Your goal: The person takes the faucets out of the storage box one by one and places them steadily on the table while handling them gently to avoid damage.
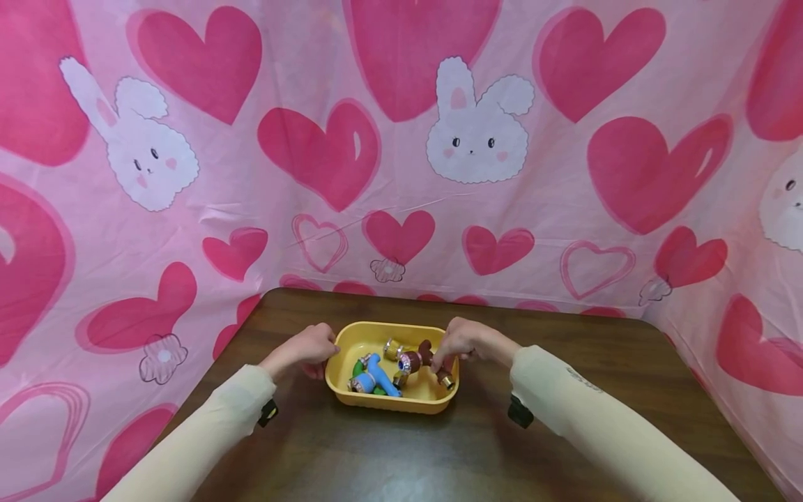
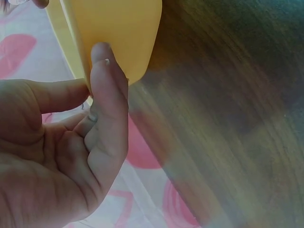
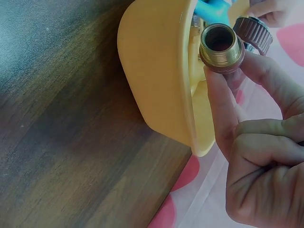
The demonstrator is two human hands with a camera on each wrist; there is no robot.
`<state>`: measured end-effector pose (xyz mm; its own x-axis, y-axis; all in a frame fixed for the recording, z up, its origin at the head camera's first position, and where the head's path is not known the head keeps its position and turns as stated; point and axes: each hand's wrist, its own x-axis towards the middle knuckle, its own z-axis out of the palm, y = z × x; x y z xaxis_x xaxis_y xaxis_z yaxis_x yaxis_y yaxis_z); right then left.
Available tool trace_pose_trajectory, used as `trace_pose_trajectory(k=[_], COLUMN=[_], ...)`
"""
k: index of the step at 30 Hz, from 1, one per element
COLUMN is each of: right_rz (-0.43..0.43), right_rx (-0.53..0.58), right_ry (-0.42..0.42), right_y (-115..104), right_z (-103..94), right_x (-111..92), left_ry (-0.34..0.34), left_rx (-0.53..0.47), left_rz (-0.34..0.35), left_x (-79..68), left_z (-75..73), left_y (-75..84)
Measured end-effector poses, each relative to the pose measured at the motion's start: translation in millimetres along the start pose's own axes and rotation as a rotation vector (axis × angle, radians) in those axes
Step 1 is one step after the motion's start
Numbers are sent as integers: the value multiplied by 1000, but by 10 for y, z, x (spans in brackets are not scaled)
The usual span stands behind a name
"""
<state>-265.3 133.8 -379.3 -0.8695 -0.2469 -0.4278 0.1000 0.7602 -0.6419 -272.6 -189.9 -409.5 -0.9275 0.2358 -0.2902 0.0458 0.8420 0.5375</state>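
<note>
A yellow plastic tub (image 1: 392, 406) stands on the table with several coloured taps in it. My left hand (image 1: 316, 348) pinches the tub's left rim, thumb inside and fingers against the outer wall (image 2: 126, 33). Over the right end, my right hand (image 1: 463, 340) pinches a brown tap (image 1: 410, 360) near its threaded brass end (image 3: 221, 50), between thumb and index finger. To its left lies a blue tap (image 1: 376, 376), partly covering a green tap (image 1: 359, 367). A yellow tap (image 1: 393, 348) lies behind, partly hidden by the brown one.
The dark wooden table (image 1: 376, 460) extends around the tub. Behind it and at both sides hangs a pink cloth (image 1: 401, 188) with hearts and rabbits, close to the table's far edge.
</note>
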Motion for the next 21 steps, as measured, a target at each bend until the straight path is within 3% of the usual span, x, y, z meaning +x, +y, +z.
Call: trace_pose_trajectory(k=[15, 21], right_rz=[-8, -23], right_rx=[15, 51], right_ry=[-3, -28], right_y=[107, 137], right_z=[-45, -84], right_x=[-74, -114], left_ry=[-63, -89], left_rx=[-139, -145], left_rz=[-2, 30], left_x=[2, 8], left_z=[-19, -10], left_y=[-88, -138])
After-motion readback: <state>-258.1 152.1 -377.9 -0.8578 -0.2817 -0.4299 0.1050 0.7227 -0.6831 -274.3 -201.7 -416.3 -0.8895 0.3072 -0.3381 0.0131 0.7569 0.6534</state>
